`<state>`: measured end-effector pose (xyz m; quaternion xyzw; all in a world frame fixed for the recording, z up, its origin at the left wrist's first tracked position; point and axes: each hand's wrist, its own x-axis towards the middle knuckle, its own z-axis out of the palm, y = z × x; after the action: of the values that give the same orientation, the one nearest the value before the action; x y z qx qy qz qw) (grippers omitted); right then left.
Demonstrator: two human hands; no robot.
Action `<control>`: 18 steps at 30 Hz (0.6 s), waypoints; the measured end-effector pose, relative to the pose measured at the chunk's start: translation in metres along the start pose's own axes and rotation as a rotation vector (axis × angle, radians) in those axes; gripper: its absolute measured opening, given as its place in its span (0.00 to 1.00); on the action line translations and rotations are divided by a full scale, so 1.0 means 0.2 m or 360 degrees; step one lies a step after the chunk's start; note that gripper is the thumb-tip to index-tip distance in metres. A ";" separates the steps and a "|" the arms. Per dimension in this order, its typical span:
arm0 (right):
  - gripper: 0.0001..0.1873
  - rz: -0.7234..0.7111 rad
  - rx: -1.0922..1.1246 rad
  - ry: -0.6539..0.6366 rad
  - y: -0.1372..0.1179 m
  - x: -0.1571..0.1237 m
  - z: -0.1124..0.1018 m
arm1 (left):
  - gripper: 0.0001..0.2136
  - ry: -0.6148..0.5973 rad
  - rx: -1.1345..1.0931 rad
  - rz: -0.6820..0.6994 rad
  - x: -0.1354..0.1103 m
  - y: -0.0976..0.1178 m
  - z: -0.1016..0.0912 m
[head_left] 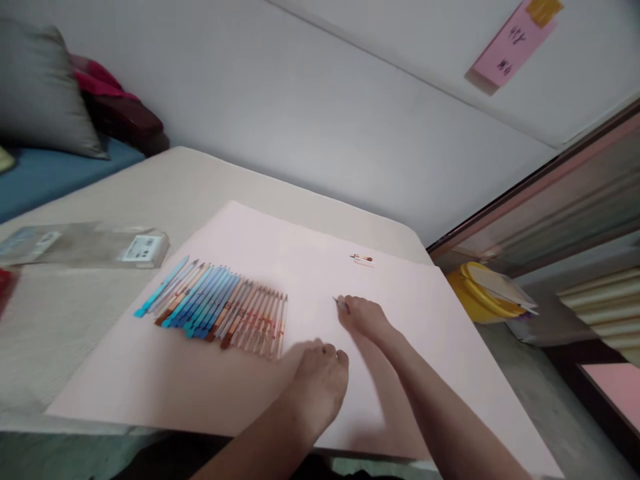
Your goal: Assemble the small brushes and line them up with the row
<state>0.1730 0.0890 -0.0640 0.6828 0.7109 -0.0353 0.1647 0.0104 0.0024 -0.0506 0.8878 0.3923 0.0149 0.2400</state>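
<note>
On my feed, a row of pens lies left of the fingers. The left hand is curled (holding anything, I cannot tell). A slim pen pokes from the right hand's pinched fingers; a small brown-and-white piece lies beyond them.

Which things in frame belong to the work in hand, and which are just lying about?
In the work:
- right hand, holding a pen-like item
- left hand, contents unclear
- row of pens
- pale pink sheet underneath

Lying about, apparently:
- clear packaging
- grey cushion
- yellow bucket
- pink wall note
</note>
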 end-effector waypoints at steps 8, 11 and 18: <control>0.11 -0.0064 0.0135 -0.0013 -0.24 -0.26 0.06 | 0.13 -0.0009 0.0230 -0.0013 -0.04 -0.01 0.05; 0.11 -0.0056 0.0223 0.0004 -0.27 -0.30 0.08 | 0.14 -0.0018 0.0252 -0.0031 -0.05 -0.01 0.06; 0.10 0.0001 0.0419 0.0007 -0.23 -0.35 0.09 | 0.11 -0.0008 0.0282 0.0005 -0.09 -0.04 0.04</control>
<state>0.1311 0.0131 -0.0685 0.6989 0.7002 -0.1268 0.0720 -0.0060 -0.0096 -0.0577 0.9063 0.3900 -0.0218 0.1615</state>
